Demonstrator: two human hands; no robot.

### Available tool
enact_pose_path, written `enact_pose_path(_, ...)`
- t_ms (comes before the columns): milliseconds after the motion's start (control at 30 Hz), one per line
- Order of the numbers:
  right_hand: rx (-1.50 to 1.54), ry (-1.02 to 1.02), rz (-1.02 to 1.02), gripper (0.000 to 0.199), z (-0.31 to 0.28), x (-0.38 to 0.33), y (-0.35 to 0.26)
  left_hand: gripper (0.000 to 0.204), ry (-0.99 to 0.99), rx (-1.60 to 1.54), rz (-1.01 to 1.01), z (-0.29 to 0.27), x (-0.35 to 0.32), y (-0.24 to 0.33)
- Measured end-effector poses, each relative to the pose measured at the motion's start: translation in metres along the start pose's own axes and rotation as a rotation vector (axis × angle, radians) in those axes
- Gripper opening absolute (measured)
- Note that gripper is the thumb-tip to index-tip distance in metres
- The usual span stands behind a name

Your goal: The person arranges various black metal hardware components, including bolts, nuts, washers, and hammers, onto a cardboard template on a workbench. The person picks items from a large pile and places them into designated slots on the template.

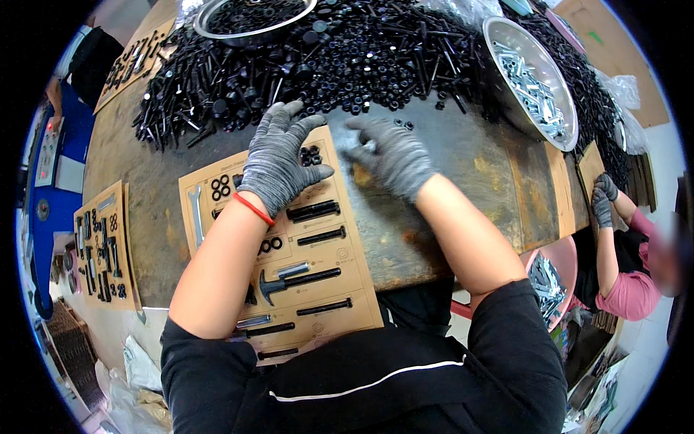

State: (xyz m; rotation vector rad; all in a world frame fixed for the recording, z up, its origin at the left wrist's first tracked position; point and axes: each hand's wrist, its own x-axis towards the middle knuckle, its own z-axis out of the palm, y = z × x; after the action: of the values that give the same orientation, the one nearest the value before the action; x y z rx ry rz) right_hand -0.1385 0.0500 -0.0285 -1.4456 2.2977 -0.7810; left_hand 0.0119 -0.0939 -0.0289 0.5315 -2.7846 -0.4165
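Observation:
A brown cardboard sheet point(365, 304) lies in front of me with hardware laid out on it. My left hand point(278, 159), in a grey glove, is over its upper part with fingers spread and thumb apart. Black nuts point(311, 155) sit between that thumb and the fingers. Black washers point(220, 188), a wrench point(196, 213), black bolts point(322, 236) and a hook-shaped black piece point(271, 287) also lie on the sheet. My right hand point(390, 155), gloved too, is low over the table beside the sheet. Its fingers curl around a small shiny spot I cannot make out.
A large heap of black bolts and nuts point(361, 61) covers the table's far side. Metal bowls stand there, one with silvery parts point(531, 94). Another filled card point(101, 249) is at left. A co-worker's gloved hands point(603, 199) hold a card at right; another person stands far left.

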Motion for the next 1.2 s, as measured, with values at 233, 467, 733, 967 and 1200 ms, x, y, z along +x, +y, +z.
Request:
enact_pose_path(233, -0.155, 0.042, 0.07, 0.031, -0.019, -0.023, 0.066, 0.04, -0.128, -0.249, 0.006, 0.059, 0.06, 0.056)
enact_pose_path(467, -0.085, 0.148, 0.164, 0.03, -0.02, -0.034, 0.072, 0.039, -0.459, -0.041, -0.019, 0.066, 0.086, 0.071)
enact_pose_path(733, -0.184, 0.046, 0.351, 0.028, -0.031, -0.024, 0.076, 0.039, -0.21, -0.223, -0.004, 0.076, 0.085, 0.064)
enact_pose_path(967, -0.112, 0.122, 0.168, 0.027, -0.028, -0.029, 0.077, 0.04, -0.391, -0.111, 0.062, 0.074, 0.102, 0.072)
enact_pose_path(1200, -0.221, 0.017, 0.088, 0.026, -0.018, -0.021, 0.076, 0.028, -0.498, -0.017, 0.018, 0.061, 0.09, 0.075)
